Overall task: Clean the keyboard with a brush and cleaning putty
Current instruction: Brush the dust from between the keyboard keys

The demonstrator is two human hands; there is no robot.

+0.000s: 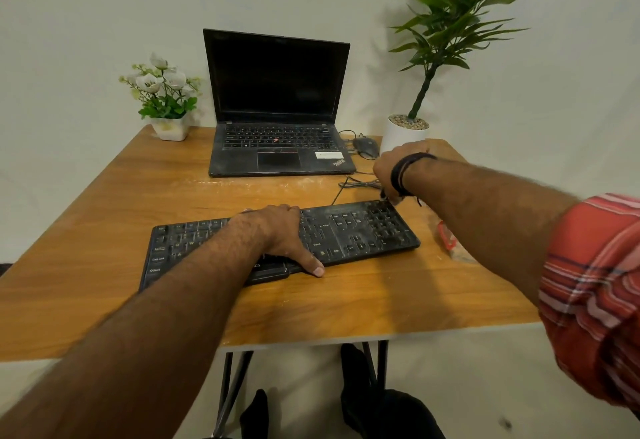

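Observation:
A dusty black keyboard (349,230) lies across the middle of the wooden table (104,224). My left hand (277,234) lies over its centre, with the fingers hooked over the far edge and the thumb at the front edge, so it holds the keyboard. My right hand (393,170) is curled shut above the keyboard's far right corner. A small dark tip that looks like the brush (383,194) sticks out below it and touches that corner; the rest of the brush is hidden. A clear packet with red print (446,236) lies right of the keyboard, partly under my right forearm.
A black laptop (280,147) stands open behind the keyboard, with a mouse (365,147) and loose cables (356,183) to its right. A white flower pot (169,128) sits at the back left and a tall potted plant (401,133) at the back right.

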